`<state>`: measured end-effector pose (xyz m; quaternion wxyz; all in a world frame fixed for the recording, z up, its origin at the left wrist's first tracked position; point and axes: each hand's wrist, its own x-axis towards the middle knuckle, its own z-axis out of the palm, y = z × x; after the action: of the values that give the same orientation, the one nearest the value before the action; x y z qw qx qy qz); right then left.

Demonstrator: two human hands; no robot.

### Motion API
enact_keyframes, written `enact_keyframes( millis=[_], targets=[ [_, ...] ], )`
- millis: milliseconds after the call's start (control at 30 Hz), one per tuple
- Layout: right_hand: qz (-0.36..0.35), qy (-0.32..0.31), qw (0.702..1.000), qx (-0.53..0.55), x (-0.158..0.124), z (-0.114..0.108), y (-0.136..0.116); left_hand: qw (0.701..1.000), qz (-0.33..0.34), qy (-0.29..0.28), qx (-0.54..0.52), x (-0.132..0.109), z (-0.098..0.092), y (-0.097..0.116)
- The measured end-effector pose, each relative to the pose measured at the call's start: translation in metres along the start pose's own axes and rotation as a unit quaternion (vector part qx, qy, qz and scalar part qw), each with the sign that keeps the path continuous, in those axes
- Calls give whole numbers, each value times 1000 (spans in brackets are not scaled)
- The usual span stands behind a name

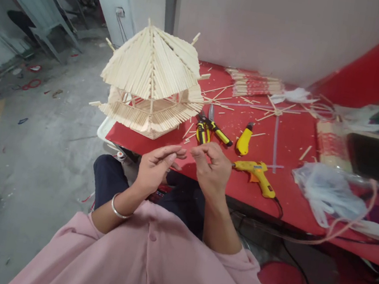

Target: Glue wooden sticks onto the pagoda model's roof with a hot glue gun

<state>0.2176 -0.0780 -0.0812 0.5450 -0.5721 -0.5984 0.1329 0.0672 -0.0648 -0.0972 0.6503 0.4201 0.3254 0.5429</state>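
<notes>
Honestly, your left hand and right hand look pinched narrow, can't tell on what, left of the glue gun, stick house back-left of it, so drifting into its nozzle could burn you if it's hot.

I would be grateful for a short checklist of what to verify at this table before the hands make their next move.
1. Stick model upright: ok.
2. Left hand and right hand both empty: cannot tell; anything thin between the fingertips is unclear.
3. Glue gun nozzle pointing away from the right hand: not ok, it points toward it.
4. Glue gun cool: cannot tell.
5. Table free of scraps: not ok, loose sticks lie about.
</notes>
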Motion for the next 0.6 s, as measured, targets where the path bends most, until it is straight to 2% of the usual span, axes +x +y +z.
enact_keyframes(
  millis=[133,200,267,367,433,533,600],
  targets=[
    [-119,-27,991,-47,0,16,-9,1000,2,11,15,-4,-13,7],
    [-143,-28,985,-96,0,24,-12,1000,6,14,27,-7,-18,11],
    [-121,-20,986,-109,0,30,-13,999,19,7,43,-11,-22,17],
    [-41,14,997,-62,3,35,-13,996,53,9,74,-15,-29,23],
    [-29,14,998,-50,5,36,-14,993,70,23,96,-16,-34,25],
    [-79,-48,995,-44,5,40,-22,988,67,26,135,-15,-40,25],
    [-82,-89,993,-20,3,43,-29,988,52,8,148,-15,-42,26]
  ],
)
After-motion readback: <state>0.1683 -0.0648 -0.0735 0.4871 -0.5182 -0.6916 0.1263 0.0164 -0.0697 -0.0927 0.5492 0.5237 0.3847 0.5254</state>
